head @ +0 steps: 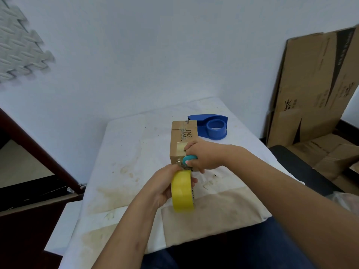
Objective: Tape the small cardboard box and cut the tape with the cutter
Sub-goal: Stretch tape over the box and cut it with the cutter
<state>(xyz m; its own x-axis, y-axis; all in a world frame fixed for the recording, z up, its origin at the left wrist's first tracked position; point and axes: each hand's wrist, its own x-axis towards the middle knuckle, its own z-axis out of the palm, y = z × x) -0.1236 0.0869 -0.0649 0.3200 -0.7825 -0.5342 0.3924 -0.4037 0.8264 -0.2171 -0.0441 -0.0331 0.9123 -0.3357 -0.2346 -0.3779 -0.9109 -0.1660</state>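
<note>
A: Any writing you can read?

B: On top of the small cardboard box, at the centre of the frame, black letters "INS" run sideways; the smaller print beside them is too smeared to read. The flattened cartons at the right edge carry dark panels, faint lines of text and a crossed-out handling symbol, none of it legible.

A: What is hard to make out?

B: The cutter. Only a rounded teal body shows between the fingers of the right hand, and its blade is hidden against the box's near edge. A yellowish strip of tape lies on the box top just above that hand. The blue tape dispenser behind the box is partly covered by it.

A: And the hands?

B: The right hand reaches in from the lower right, its grip closed around the cutter, pressed at the box's near top corner. The left hand, below centre, has its grip wrapped on the yellow tape roll, held on edge just in front of the box, probably with a clear strip running up to it. All this is over the stained white tabletop.
</note>
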